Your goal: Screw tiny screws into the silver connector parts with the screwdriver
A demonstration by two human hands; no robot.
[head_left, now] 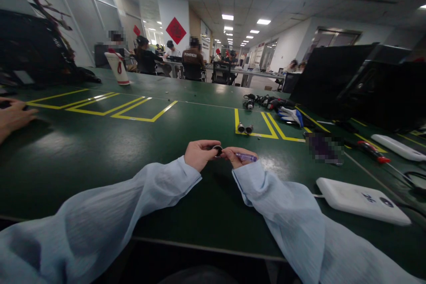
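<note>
Both my hands rest on the green table (pixel 100 151) near its front edge, sleeves pale blue. My left hand (pixel 199 153) is closed around a small dark round part (pixel 218 148), pinched between thumb and fingers. My right hand (pixel 237 156) is closed on a thin purple tool (pixel 246 157) whose tip points at the part. The two hands touch at the part. Two small cylindrical parts (pixel 244 128) lie just beyond, inside a yellow-taped box.
A white power bank (pixel 361 199) lies at right, another white device (pixel 397 147) and a red-handled screwdriver (pixel 372 151) farther back. A pile of dark parts and gloves (pixel 276 106) sits ahead. Black monitors (pixel 349 80) stand right. Another person's hand (pixel 15 115) rests at left. A white cup (pixel 118 69) stands far left.
</note>
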